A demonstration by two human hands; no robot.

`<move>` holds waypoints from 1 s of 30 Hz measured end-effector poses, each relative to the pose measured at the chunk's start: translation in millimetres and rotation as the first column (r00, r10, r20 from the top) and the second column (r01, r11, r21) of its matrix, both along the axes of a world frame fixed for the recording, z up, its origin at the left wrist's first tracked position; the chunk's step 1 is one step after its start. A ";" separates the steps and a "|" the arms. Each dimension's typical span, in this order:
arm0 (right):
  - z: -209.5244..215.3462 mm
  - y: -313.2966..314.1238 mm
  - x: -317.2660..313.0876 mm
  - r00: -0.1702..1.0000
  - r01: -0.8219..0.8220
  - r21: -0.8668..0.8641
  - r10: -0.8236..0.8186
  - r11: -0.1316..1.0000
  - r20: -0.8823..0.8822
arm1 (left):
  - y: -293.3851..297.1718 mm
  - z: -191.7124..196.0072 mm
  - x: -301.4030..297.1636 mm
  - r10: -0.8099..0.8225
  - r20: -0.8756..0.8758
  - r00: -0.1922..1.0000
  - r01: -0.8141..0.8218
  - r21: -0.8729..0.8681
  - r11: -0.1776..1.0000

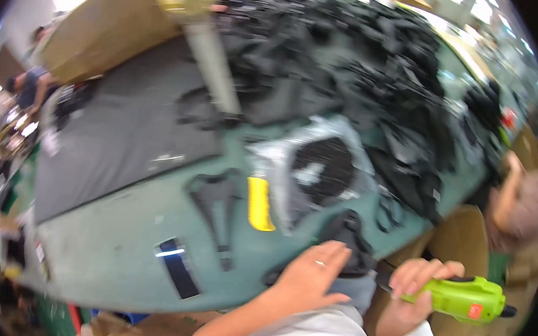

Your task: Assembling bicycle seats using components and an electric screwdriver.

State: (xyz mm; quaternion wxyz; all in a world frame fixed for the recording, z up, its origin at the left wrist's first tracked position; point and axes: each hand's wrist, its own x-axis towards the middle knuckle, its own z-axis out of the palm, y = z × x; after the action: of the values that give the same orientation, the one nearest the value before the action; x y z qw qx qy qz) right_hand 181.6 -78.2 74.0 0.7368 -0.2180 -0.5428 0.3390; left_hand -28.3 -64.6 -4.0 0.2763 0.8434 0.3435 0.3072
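Observation:
My left hand [312, 273], a ring on one finger, lies with fingers stretched over a black padded piece [348, 232] at the table's near edge. In my right hand [413, 284] is a lime-green handheld power tool [462, 297]. Its dark nose points left toward the black piece, and a black end sticks out at the right. Motion blur hides whether the nose touches the piece. A clear plastic bag [276, 159] with black parts inside sits just beyond. Beside the bag lies a yellow ridged plastic object [258, 204]. A flat black forked piece [217, 211] is left of that.
A phone [178, 269] lies near the front edge of the green table [108, 250]. A dark sheet [131, 130] covers the table's left part. Black items form a large pile [356, 54] at the back. A pale post [211, 60] rises there. Another person's arm [507, 195] is at right.

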 end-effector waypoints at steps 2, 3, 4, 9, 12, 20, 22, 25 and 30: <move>1.9 -8.8 10.0 0.999 0.041 -0.052 -0.043 0.998 -0.028 | 1.2 -7.6 11.3 0.004 -0.091 0.996 -0.001 0.026 1.000; -0.9 -13.3 15.4 0.999 0.039 -0.078 -0.040 0.996 -0.007 | 2.4 -11.6 17.3 0.004 -0.149 0.989 0.002 0.039 0.999; -4.3 -17.0 20.0 1.000 0.026 -0.108 -0.026 0.994 0.006 | 2.8 -16.8 22.1 0.015 -0.212 0.977 -0.004 0.053 0.999; -22.5 -25.6 42.1 0.991 0.076 -0.089 -0.065 0.993 0.118 | 12.5 -36.5 36.2 -0.039 -0.248 0.968 0.089 0.193 0.977; -36.8 -24.2 56.2 0.980 0.103 -0.028 -0.096 0.994 0.172 | 13.7 -38.4 39.7 -0.080 -0.251 0.965 0.130 0.191 0.973; -57.2 -10.1 64.2 0.987 0.119 -0.046 -0.113 0.992 0.117 | 13.9 -36.1 41.0 -0.079 -0.291 0.954 0.131 0.165 0.978; -59.7 -6.5 66.7 0.986 0.112 -0.058 -0.104 0.992 0.128 | 14.5 -36.1 41.0 -0.080 -0.295 0.952 0.130 0.155 0.979; -59.2 -2.8 66.7 0.984 0.088 -0.066 -0.076 0.994 0.160 | 15.9 -37.8 41.9 -0.102 -0.313 0.944 0.157 0.155 0.975; -54.3 8.2 65.3 0.951 -0.022 -0.071 0.043 0.997 0.306 | 13.8 -35.7 39.5 -0.084 -0.337 0.938 0.138 0.139 0.981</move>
State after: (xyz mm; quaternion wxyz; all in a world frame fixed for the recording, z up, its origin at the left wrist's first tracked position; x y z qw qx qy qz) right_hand 246.9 -70.1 19.7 0.6300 -0.2835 -0.6427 0.3311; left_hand 11.1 -50.8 -39.7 0.1629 0.9204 0.3108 0.1723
